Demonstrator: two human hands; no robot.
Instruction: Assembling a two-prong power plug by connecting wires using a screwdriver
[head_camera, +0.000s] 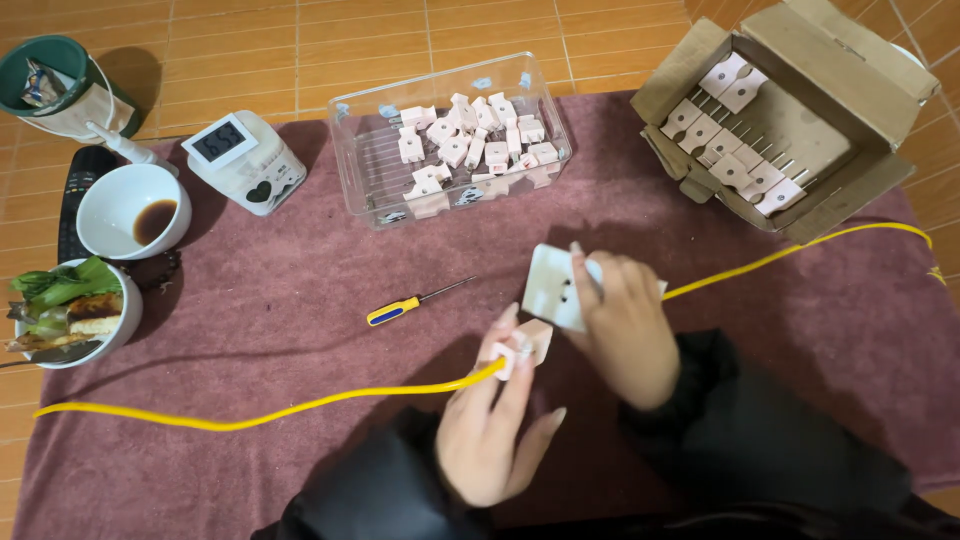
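Left hand (490, 420) pinches plug (527, 343) on yellow cable (300, 405); right hand (625, 325) clamps white socket (553, 285). Both look light, rigid plastic; cable floppy, so grip the bodies.

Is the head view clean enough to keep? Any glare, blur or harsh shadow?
Head view: sharp across the mat, even soft light; left hand and right hand unblurred; mild glare on the clear plastic tray; soft shadows beside the white bowl; slight wide-angle bending at the edges.
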